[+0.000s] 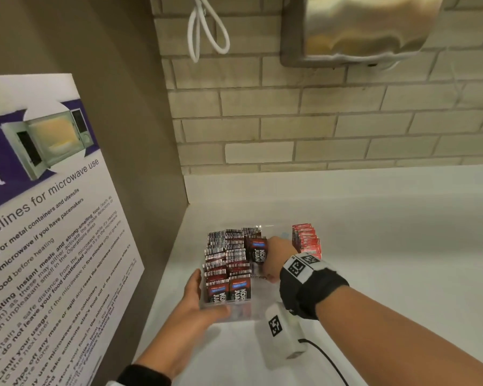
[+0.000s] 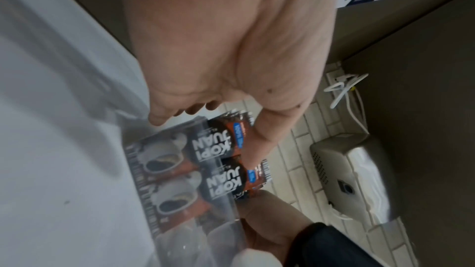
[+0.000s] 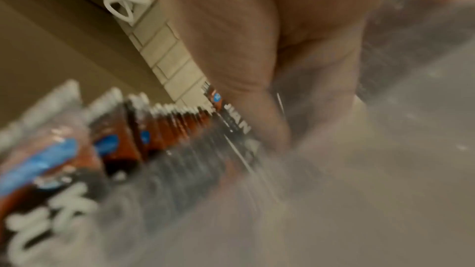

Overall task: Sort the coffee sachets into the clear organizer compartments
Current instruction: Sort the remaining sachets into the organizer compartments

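Gripping glossy foil sachets (image 1: 257, 250) — right hand (image 1: 276, 257).

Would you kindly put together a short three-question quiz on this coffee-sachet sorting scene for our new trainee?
1. True or false: the left hand rests against the clear organizer with straight fingers.
2. Which sachets does the right hand hold in the organizer? A) red sachets B) dark Kopi Juan sachets C) none
3. Fill in: the stack of red sachets stands to the ____ of the right hand in the head view.

Key: 1 true; 2 B; 3 right.
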The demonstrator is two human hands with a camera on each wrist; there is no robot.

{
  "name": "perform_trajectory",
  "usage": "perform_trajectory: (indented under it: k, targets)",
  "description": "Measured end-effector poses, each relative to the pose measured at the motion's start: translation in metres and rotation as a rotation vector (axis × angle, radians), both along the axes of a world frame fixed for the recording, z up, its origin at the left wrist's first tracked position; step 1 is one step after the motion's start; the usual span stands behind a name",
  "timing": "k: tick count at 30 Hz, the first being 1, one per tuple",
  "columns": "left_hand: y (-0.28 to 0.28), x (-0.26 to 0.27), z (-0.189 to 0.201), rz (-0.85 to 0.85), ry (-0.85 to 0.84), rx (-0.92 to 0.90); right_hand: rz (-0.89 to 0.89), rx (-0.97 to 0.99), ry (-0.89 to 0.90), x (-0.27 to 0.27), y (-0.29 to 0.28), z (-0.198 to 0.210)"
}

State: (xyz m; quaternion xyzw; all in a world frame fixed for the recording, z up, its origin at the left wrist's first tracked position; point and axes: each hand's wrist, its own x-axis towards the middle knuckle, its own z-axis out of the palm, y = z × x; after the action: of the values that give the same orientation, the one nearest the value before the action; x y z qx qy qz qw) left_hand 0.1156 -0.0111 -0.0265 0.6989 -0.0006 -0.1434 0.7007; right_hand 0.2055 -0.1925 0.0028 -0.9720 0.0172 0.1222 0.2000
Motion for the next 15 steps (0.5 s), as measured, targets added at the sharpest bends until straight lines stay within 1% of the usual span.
perform_trajectory:
  k: [3,6,11,15]
  targets:
    - [-0.002,0.0,-0.006,0.018,-0.009,-0.045,-0.022,0.011,0.056,0.007,-0.002,-0.01]
    - [-0.002,0.001,-0.009,0.051,-0.041,-0.082,-0.007,0.015,0.058,0.011,-0.002,-0.015]
    - [0.001,0.004,-0.019,0.09,-0.048,-0.046,0.02,0.03,0.024,0.011,0.0,-0.02]
    - [0.001,0.005,-0.019,0.083,-0.036,-0.032,0.019,0.052,0.002,0.009,0.003,-0.028]
